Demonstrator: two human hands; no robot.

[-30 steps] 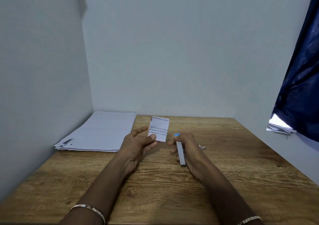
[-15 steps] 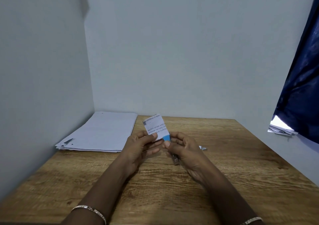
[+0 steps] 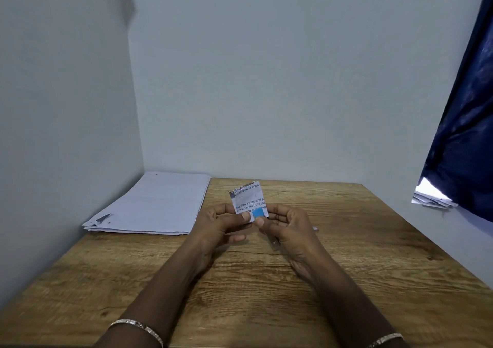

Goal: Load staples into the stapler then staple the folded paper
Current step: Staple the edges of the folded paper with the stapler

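A small folded paper (image 3: 248, 198) with printed text stands upright above the wooden table (image 3: 360, 267). My left hand (image 3: 218, 227) pinches its lower left edge between thumb and fingers. My right hand (image 3: 288, 227) holds a small stapler (image 3: 258, 213): its blue tip lies against the paper's lower right corner, and its metal rear end pokes out below my palm. The stapler's middle is hidden inside my right hand. Both hands meet at the paper's bottom edge.
A stack of white sheets (image 3: 154, 206) lies at the table's back left, against the wall. A small silvery bit (image 3: 315, 229) lies on the table just right of my right hand. A dark blue curtain (image 3: 464, 134) hangs at the right above some papers (image 3: 432, 198).
My right hand has swung the stapler up from beside the paper to the paper's lower right corner. The paper has tilted slightly and the two hands have come together.
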